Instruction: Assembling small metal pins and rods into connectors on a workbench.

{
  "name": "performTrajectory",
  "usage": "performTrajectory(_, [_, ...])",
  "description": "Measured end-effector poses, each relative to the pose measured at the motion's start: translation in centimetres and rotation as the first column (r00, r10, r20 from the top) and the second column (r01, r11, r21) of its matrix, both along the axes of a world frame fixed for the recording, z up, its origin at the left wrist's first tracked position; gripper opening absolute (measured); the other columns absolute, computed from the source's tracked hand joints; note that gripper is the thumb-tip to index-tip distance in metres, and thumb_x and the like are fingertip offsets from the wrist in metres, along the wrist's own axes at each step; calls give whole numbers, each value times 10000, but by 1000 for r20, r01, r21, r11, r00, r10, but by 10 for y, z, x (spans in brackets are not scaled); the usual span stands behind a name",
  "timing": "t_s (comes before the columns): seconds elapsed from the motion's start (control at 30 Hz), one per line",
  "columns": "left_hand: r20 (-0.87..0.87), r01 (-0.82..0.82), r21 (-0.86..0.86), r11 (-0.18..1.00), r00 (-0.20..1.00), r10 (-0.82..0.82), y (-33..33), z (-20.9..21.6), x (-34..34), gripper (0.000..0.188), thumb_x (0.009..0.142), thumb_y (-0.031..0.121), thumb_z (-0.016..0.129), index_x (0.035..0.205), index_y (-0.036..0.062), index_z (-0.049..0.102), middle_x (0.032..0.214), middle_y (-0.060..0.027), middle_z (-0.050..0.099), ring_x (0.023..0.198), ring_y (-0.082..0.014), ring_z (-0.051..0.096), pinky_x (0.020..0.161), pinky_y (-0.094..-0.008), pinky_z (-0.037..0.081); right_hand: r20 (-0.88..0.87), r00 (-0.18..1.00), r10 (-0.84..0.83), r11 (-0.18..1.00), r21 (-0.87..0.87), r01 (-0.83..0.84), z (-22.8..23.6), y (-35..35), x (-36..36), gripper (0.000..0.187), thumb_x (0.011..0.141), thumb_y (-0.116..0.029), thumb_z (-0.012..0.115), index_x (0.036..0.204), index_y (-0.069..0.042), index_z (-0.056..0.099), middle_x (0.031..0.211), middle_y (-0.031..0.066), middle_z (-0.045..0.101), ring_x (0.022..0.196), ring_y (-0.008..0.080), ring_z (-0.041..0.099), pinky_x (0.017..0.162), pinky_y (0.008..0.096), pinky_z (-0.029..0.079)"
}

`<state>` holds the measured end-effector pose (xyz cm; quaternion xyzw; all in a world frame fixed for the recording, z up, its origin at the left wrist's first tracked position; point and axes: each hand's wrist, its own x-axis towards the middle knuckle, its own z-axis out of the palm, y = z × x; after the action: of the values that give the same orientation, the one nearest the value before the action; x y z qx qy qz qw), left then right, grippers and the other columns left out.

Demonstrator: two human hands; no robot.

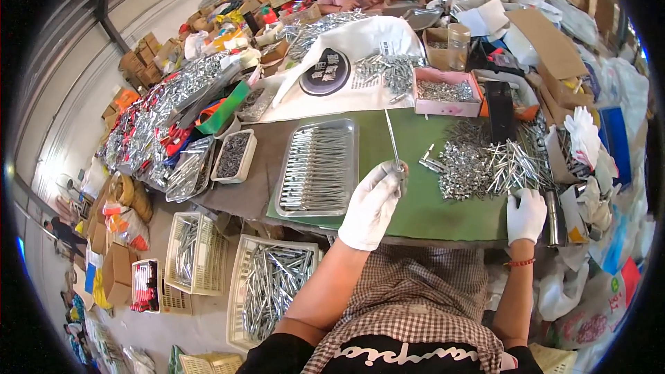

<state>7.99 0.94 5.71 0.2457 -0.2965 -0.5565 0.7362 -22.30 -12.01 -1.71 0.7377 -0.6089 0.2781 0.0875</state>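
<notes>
Green cloth (429, 220) spreads below. The left hand (370, 208) grips a thin rod (393, 135), hiding its base; whether the right hand (526, 217), beside loose rods (516, 168), grips anything is unclear.

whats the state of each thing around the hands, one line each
Left hand: gloved, closed on the thin metal rod
Thin metal rod: held, tip pointing away from the person
Right hand: gloved, beside the loose rods, grip unclear
Loose rods: piled, crisscrossed
Clear tray: uncovered, filled
Pink box: open, filled
White tub: open, filled
Spare white glove: unworn
</notes>
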Motion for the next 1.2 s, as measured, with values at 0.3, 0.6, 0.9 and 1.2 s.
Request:
performTrajectory(0.3, [42, -21, 30, 999, 999, 20, 1, 3, -9, 306, 1004, 145, 604, 1251, -34, 574, 1061, -8, 598, 917, -87, 518, 838, -236, 417, 64, 993, 101, 978, -191, -87, 15, 14, 5, 118, 792, -143, 740, 873, -108, 661, 889, 107, 629, 861, 330, 601, 773, 460, 464])
performTrajectory(0.6, [381, 26, 180, 983, 920, -94, 3, 2, -45, 275, 1022, 194, 547, 1187, -22, 585, 991, -28, 596, 912, -114, 542, 848, -265, 453, 448, 644, 620, 769, -186, -611, 119, 55, 94, 302, 802, -201, 764, 1079, -90, 715, 1012, 130, 682, 975, 335, 650, 855, 416, 519])
performTrajectory(0.9, [371, 178, 454, 873, 853, -366, -1, -31, -57, 306, 1006, 233, 582, 1187, -13, 566, 1012, -76, 634, 874, -141, 618, 789, -298, 534, 136, 985, 105, 984, -158, -83, 28, -1, -3, 91, 794, -223, 733, 843, -146, 741, 852, 85, 673, 858, 311, 639, 775, 436, 498])
performTrajectory(1.2, [-106, 559, 291, 777, 825, -554, -62, -66, -110, 272, 1004, 216, 583, 1204, 33, 559, 1049, -25, 604, 908, -144, 584, 758, -285, 479, -162, 984, -80, 996, 28, 86, 25, -15, -19, 130, 811, -245, 685, 838, -118, 677, 937, 90, 653, 981, 304, 612, 856, 455, 467])
